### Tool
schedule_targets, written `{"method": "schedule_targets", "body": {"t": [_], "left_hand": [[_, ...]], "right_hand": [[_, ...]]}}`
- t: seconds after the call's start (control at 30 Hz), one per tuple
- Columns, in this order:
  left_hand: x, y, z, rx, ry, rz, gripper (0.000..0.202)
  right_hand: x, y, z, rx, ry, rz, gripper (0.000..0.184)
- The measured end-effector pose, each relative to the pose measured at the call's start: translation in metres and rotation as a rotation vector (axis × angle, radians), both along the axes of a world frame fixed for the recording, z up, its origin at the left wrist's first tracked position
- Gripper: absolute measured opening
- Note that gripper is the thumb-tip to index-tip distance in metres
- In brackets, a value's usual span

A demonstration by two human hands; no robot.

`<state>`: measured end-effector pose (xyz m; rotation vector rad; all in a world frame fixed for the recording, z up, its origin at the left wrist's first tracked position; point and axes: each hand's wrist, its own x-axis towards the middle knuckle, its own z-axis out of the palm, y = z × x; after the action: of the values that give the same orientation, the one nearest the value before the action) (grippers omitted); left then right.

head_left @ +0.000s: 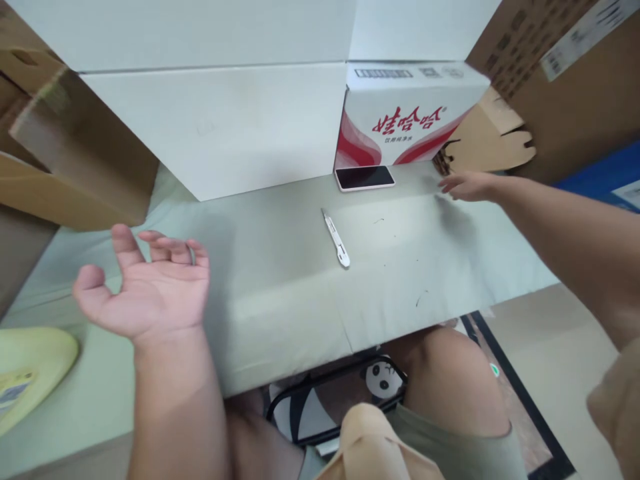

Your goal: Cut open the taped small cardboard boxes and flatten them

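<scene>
My left hand (150,287) is raised palm up over the left part of the table, fingers spread and loosely curled, with nothing in it. A ring shows on one finger. Farther off on the right, my right hand (465,187) hovers near the back of the table, close to a brown cardboard piece (500,143); its fingers are stretched out and seem to hold nothing. Between the two hands, a white utility knife (336,239) lies on the pale green cloth (280,267). A phone (365,177) with a dark screen lies behind it, against a printed carton.
White boxes (225,127) and a red-and-white carton (405,120) stand along the back. Cardboard boxes (95,147) rise at the left, and a large brown box (575,93) at the right. A yellow object (45,360) sits at the near left. Small dark bits dot the cloth.
</scene>
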<state>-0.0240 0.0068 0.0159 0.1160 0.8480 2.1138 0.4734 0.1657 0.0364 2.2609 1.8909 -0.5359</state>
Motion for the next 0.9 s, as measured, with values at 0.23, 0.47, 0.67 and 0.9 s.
{"method": "schedule_targets", "body": {"t": [0.23,0.47,0.67,0.9], "left_hand": [[-0.025,-0.016,0.001,0.125,-0.118,0.01,0.042],[-0.076,-0.059,-0.012,0.308,-0.002,-0.014,0.035],[-0.092,-0.078,-0.013,0.313,0.013,-0.05,0.029],[-0.069,-0.07,-0.008,0.094,0.174,-0.053,0.028]], "right_hand": [[-0.12,-0.014,0.027,-0.011,0.004,0.467,0.028],[-0.332,-0.047,0.024,0.16,0.097,1.009,0.042],[-0.493,-0.078,0.026,0.378,0.336,1.138,0.044],[-0.572,-0.06,0.024,0.41,0.338,0.94,0.034]]}}
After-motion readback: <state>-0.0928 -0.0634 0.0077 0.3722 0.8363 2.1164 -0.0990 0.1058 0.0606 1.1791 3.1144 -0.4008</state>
